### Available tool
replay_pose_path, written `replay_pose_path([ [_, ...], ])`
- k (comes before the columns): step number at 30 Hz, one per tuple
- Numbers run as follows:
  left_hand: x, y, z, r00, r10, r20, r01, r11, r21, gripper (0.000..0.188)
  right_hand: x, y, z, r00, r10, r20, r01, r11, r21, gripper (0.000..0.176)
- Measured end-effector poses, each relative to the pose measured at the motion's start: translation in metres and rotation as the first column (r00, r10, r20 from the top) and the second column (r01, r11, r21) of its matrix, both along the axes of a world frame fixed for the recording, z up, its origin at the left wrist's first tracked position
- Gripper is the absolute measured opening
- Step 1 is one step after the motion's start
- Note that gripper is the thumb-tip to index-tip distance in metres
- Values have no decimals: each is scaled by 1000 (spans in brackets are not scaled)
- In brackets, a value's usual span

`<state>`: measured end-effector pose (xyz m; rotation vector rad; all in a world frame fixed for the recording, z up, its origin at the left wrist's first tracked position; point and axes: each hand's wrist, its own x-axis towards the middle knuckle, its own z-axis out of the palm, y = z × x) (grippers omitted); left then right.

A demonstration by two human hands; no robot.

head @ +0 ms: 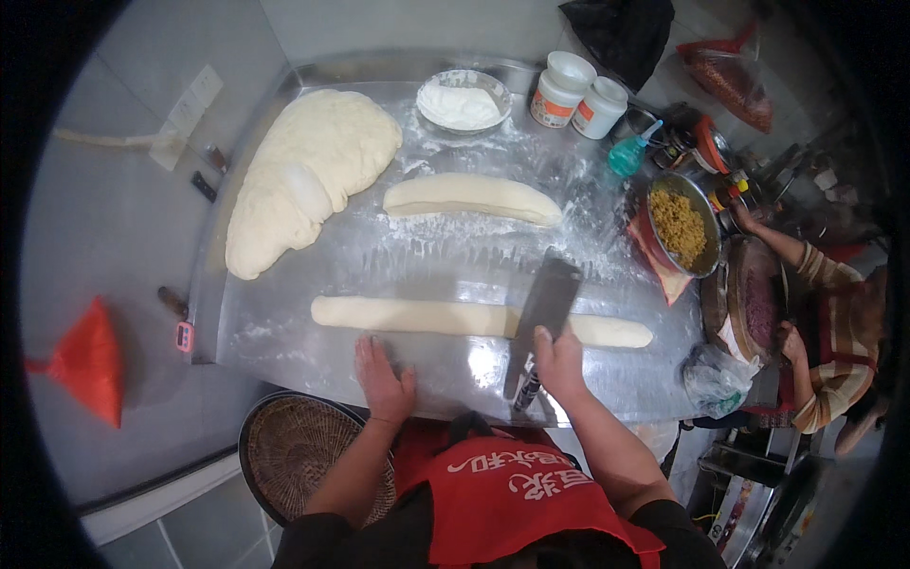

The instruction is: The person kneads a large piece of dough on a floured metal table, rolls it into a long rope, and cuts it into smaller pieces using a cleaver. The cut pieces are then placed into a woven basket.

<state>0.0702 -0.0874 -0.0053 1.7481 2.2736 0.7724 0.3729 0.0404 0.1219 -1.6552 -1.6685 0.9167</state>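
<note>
A long, thin dough roll [412, 315] lies crosswise on the floured metal worktop [284, 355]. My right hand [561, 363] grips a broad-bladed cleaver [551, 288], its thumb against the blade. The blade crosses over the right part of the roll and hides a stretch of it; whether it touches the dough I cannot tell. Just below the roll's left part, my left hand [386, 384] rests on the metal with fingers apart, holding nothing. Farther back lies a thicker dough strip [469, 198]. A large dough mass [320, 156] fills the back left.
A flour bowl [462, 107] and white jars [561, 92] stand at the back. On the right are a green squeeze bottle [627, 155], a bowl of yellow filling [679, 227], a plastic bag [719, 380] and a co-worker's arms [775, 242]. A woven basket [306, 448] sits below left.
</note>
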Motion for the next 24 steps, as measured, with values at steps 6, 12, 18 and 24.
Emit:
replay_pose_path([
  [6,-25,1,9,997,-78,-10,77,993,-91,91,-40,7,-19,916,260,305,-163,937,-309,38],
  [12,-27,-1,1,995,-103,-5,103,995,-10,89,-68,15,-25,905,278,321,-199,946,-256,37],
  [18,-27,1,7,994,-85,64,89,995,-55,87,-87,26,-13,864,325,384,-192,919,-344,38],
  [24,-28,-4,-5,995,-90,37,91,995,-30,84,-94,28,-40,857,294,422,-128,917,-379,37],
])
